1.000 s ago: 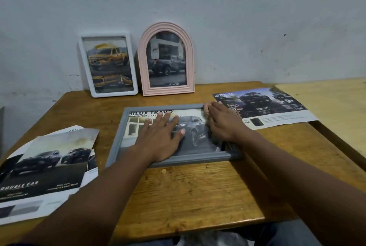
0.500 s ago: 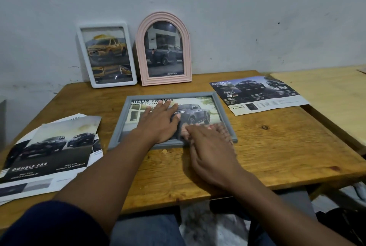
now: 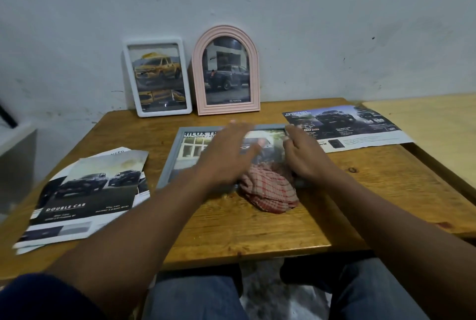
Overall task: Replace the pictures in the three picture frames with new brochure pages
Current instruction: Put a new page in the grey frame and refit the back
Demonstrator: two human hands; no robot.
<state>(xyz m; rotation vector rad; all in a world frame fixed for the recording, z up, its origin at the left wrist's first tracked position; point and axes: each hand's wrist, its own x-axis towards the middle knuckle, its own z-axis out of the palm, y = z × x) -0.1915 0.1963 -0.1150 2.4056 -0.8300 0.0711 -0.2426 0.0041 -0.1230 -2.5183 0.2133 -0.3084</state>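
Observation:
A grey picture frame [image 3: 170,162] lies flat on the wooden table [image 3: 257,229] with a truck brochure page in it. My left hand [image 3: 226,157] hovers or rests flat over its middle, fingers spread and blurred. My right hand [image 3: 306,160] lies on the frame's right side, fingertips near the top right corner, its palm pressing a red checked cloth [image 3: 270,190] that bunches over the frame's lower edge. A white frame [image 3: 157,77] with a yellow truck and a pink arched frame [image 3: 226,72] with a dark truck lean against the wall.
A loose brochure page [image 3: 345,126] lies to the right of the grey frame. A stack of brochure pages [image 3: 87,190] sits at the table's left. A paler table [image 3: 432,126] adjoins on the right, and a grey box [image 3: 15,160] stands at far left.
My right hand dropped below the table's front edge, then came back onto the frame's right side with the checked cloth. My left hand stayed over the frame and slid right.

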